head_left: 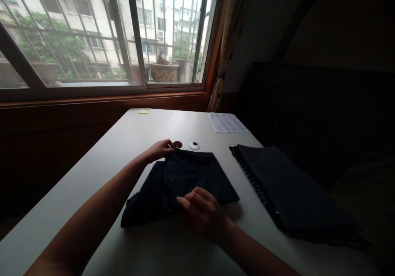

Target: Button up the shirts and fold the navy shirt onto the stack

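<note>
A dark navy garment (pixel 182 181) lies partly folded on the white table (pixel 123 144). My left hand (pixel 161 149) pinches the garment's far corner, fingers closed on the cloth. My right hand (pixel 200 210) rests at the garment's near edge, fingers curled and pressing down on the fabric; whether it grips the cloth is unclear.
A stack of dark folded cloth (pixel 290 189) lies to the right. A small white round object (pixel 194 145) and a dark round one (pixel 177 144) sit just behind the garment. A printed sheet (pixel 226 122) and a yellow note (pixel 143 111) lie farther back, under the window (pixel 101 33).
</note>
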A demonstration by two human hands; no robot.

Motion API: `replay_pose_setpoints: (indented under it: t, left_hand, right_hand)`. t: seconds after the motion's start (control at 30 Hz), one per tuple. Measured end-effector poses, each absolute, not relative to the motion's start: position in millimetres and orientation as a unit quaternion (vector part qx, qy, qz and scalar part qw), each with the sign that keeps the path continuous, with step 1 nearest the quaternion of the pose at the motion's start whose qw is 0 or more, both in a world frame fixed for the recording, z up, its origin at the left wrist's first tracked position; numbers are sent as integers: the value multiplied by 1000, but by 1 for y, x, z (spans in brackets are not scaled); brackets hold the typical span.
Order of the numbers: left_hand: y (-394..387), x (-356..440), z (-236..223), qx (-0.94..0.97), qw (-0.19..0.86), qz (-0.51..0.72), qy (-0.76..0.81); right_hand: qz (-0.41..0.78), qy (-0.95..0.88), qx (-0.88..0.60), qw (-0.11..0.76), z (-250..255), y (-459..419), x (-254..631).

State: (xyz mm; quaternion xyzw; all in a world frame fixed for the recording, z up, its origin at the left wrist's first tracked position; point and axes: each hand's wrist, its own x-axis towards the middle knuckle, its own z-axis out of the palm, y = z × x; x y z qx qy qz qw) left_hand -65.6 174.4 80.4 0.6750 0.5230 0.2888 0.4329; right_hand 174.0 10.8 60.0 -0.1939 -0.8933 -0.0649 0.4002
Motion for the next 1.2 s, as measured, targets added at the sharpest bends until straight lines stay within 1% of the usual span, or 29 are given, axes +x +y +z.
replay_pose_setpoints:
  t: [0.17,0.3,0.37,0.47,0.6,0.73,0.83,0.93,1.0,1.1,1.2]
  left_hand:
    - [156,-104,111,649,467,303,518]
    - [136,-139,120,646,453,302,535]
    - [130,-152,114,652,431,291,552]
    - [126,-164,94,671,381,246,587]
    - [125,-167,67,695,322,203,610]
    - [122,-152,57,735,226,211,603]
    - [118,-128,58,772,173,223,569]
    - [119,-97,57,839,99,192,499]
    - [123,-77,54,869,51,161,464]
    - [139,-50,48,870,39,148,470]
    - [158,-25,44,858,41,146,491]
  right_hand:
    - [-51,-917,-153,365,71,8,136]
    - [-48,-933,-116,336,73,4,108]
    - [-57,-938,-100,326,71,2,96]
    - [-54,-953,-94,283,63,-2,83]
    - [2,-966,-105,236,51,-7,80]
    - [55,-957,-153,241,53,4,102]
    - [82,-936,-231,252,60,26,133]
    - [67,-904,-348,240,59,49,168]
    - [44,-892,-400,207,49,59,188]
    - [24,-891,-428,151,28,63,208]
    - [29,-894,-429,129,13,57,215]
